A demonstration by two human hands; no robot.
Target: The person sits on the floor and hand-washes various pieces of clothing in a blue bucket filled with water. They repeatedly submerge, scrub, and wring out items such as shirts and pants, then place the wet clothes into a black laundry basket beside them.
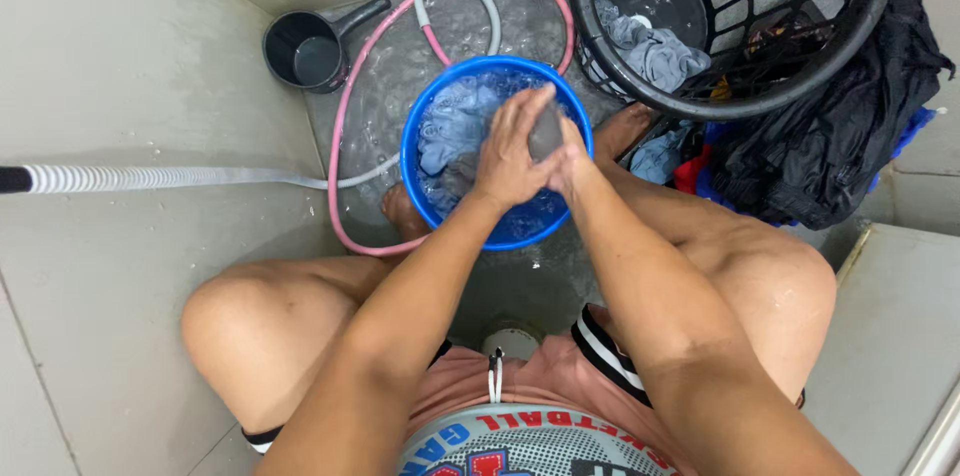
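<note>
I squat over a blue bucket [413,136] of soapy water with pale blue and grey clothes soaking in it. My left hand [508,151] and my right hand [568,158] are pressed together above the bucket. Both squeeze a wet grey garment [545,133] between them. My bare feet rest on the wet floor at either side of the bucket.
A black mesh laundry basket [735,101] with a grey cloth stands at the upper right, with dark clothes piled beside it [820,146]. A dark dipper [305,48] sits at the upper left. A pink hose [345,106] loops around the bucket. Tiled walls close in on the left.
</note>
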